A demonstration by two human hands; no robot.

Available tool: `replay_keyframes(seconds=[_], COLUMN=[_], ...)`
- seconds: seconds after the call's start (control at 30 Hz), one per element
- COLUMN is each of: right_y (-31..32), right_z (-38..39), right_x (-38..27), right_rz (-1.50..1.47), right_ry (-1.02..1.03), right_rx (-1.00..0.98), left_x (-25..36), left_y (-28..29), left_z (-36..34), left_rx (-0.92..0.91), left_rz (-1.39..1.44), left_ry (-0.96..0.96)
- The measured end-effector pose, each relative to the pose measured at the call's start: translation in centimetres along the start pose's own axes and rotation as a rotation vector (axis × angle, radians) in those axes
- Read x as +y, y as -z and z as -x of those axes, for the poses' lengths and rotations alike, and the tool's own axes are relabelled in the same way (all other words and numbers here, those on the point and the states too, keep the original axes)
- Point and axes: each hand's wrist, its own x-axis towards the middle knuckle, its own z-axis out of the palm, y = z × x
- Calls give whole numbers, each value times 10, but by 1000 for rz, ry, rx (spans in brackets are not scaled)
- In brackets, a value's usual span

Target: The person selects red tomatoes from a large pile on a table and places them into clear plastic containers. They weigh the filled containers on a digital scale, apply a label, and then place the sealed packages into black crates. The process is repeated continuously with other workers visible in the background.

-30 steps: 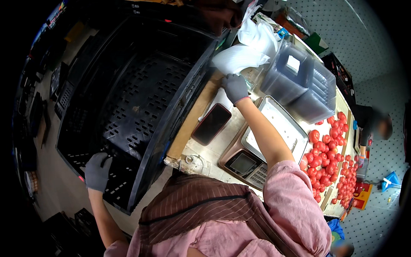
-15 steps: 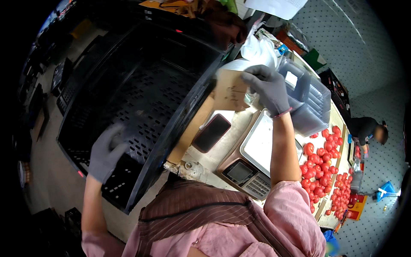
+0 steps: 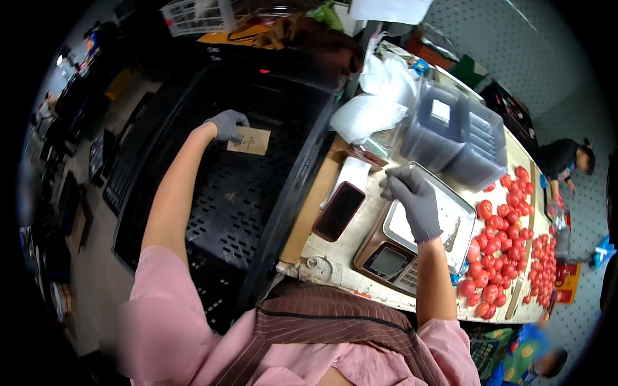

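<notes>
My left hand, in a grey glove, reaches into a large black plastic crate. It pinches a small piece of brown cardboard with handwriting on it, held over the crate's slotted floor near the far end. My right hand, also gloved in grey, hovers over the metal tray of a weighing scale. Its fingers are loosely bent and apart, with nothing seen between them. A dark phone lies on the table between the scale and the crate.
Stacked clear plastic boxes stand behind the scale, with white plastic bags to their left. Many red tomatoes are spread on the table's right. Another person is at the far right, and someone else at the lower right.
The cardboard has passed from my right hand to my left, which has moved forward inside the crate. My right hand has drawn back over the scale. The view has shifted.
</notes>
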Motion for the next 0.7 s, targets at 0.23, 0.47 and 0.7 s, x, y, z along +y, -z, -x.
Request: replay_keyframes(seconds=[0.23,0.47,0.7], right_y=[76,238,341], right_z=[54,-15,-128], right_x=[25,18,22], right_rz=[137,1150,1602], right_ry=[-79,532,281], right_rx=[195,654,250], left_x=[-31,42,166], left_y=[-86,-29,-6], left_z=[-113,-62,26], left_rx=[133,339,649], left_rz=[-455,-509,-215], left_ry=[14,249,-210])
